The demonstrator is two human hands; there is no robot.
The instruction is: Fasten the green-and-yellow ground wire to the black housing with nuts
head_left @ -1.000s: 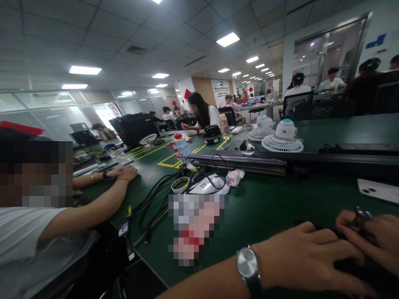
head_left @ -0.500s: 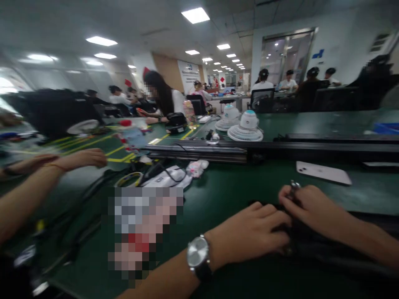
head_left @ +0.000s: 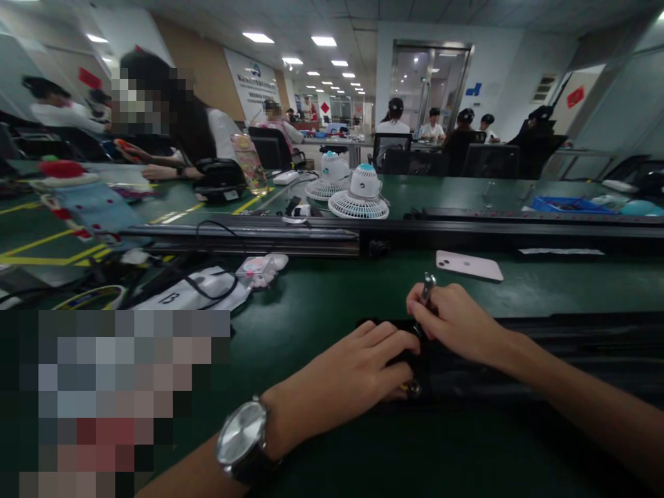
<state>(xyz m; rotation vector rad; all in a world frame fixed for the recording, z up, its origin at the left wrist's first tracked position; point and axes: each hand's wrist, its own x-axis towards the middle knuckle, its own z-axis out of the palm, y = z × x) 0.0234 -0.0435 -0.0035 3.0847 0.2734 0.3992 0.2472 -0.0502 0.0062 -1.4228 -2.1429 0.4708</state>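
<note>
My left hand (head_left: 346,372), a watch on its wrist, lies palm down on the end of a long black rail (head_left: 544,360) that runs to the right across the green table (head_left: 332,304); its fingers are flat and hold the rail down. Just behind it, my right hand (head_left: 456,321) is closed round a small metal wrench (head_left: 426,285), whose silver head sticks up above the fingers. The lower end of the wrench is hidden between my hands.
A white phone (head_left: 469,265) lies face down beyond my right hand. A black conveyor rail (head_left: 363,238) crosses the table, with two small white fans (head_left: 360,197) behind it. Cables and a white pouch (head_left: 197,290) lie at left. Several seated people work at other tables.
The view has swung to the right, so the person at my left has left the frame. Both hands stay on the black rail, the right one still gripping the wrench.
</note>
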